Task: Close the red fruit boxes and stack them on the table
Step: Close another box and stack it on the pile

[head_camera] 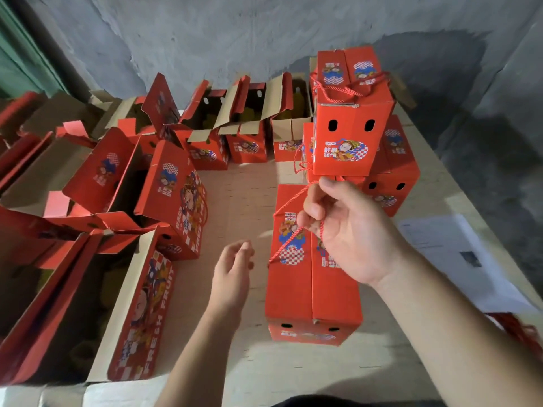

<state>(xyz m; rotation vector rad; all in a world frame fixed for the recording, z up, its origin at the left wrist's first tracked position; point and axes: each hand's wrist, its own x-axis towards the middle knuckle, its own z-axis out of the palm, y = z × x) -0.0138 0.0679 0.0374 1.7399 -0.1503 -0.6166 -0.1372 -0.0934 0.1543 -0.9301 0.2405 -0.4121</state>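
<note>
**Closed box held by its cord, open boxes waiting**

Grey, mottled concrete wall behind; pale table (249, 183) below, crowded with red fruit boxes.

Near the centre, toward 5 o'clock: closed box (311, 277), flaps shut, lying lengthwise on the table, two dark holes in its near end. Red cord handle (289, 207) rising from its left edge up to the right hand (349, 230). Fingers curled round the cord, thumb and forefinger pinching it, palm turned toward the camera.

Left hand (233, 270) at 6 o'clock, just left of the closed box, not touching it. Fingers loosely bent, holding nothing, slightly blurred.

At 1 o'clock: stack of closed boxes (379, 171), topmost box (352, 124) upright with its own red cord draped over the top.

Along 12 o'clock: row of open boxes (249, 127), brown flaps standing up.

From 9 to 7 o'clock: more open boxes (141, 312), lids raised or folded back, "FRESH FRUIT" printed down one side.

At 3 o'clock: white printed sheet (452, 251) flat on the table, beside the stack.
</note>
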